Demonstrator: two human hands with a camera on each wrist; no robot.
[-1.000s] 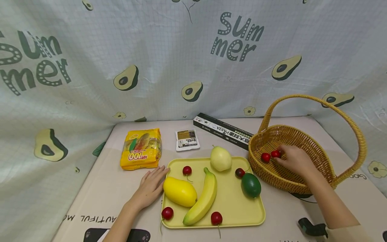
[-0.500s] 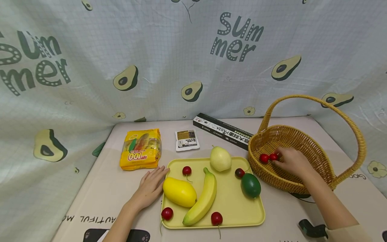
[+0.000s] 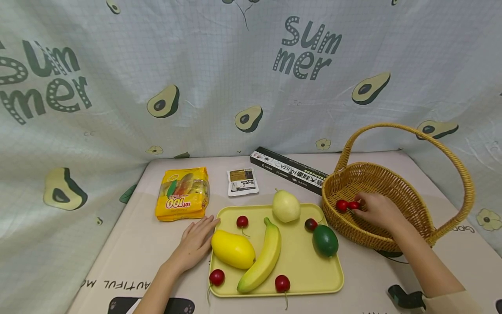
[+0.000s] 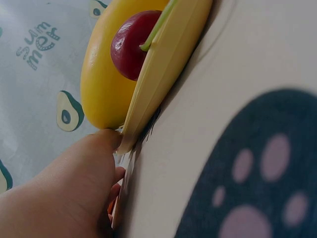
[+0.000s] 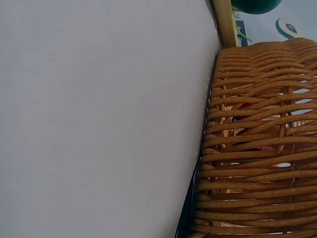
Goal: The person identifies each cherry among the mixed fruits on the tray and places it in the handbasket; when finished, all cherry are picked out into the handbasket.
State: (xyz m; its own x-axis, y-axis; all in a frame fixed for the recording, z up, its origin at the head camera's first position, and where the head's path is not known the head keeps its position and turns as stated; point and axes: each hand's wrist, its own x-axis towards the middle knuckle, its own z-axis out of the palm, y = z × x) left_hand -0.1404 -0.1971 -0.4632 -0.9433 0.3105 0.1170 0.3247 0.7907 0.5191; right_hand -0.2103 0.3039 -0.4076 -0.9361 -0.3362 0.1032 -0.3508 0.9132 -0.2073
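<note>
My right hand (image 3: pixel 378 211) reaches down into a wicker basket (image 3: pixel 409 192), fingertips and thumb pinching a red cherry (image 3: pixel 354 205). A second cherry (image 3: pixel 342 205) sits right beside it. In the right wrist view the basket's woven wall (image 5: pixel 262 173) hides the hand. My left hand (image 3: pixel 194 246) rests with fingers extended along the left edge of a yellow tray (image 3: pixel 302 266); its thumb (image 4: pixel 106 141) is at the rim, near a yellow mango (image 3: pixel 233 248). On the tray lie a banana (image 3: pixel 264 257), a pale green fruit (image 3: pixel 286 206), a dark green oval fruit (image 3: pixel 325 240) and several cherries (image 3: pixel 282 283).
A yellow snack bag (image 3: pixel 183 194), a small white packet (image 3: pixel 242 182) and a long black pasta box (image 3: pixel 288 169) lie behind the tray. The tall basket handle (image 3: pixel 451 150) arches over the right arm. A patterned curtain (image 3: pixel 211 87) hangs at the back.
In the basket, the right hand and its cherry have shifted slightly left and toward the person. The tray's front right cherry has moved a touch right. The left hand stays put.
</note>
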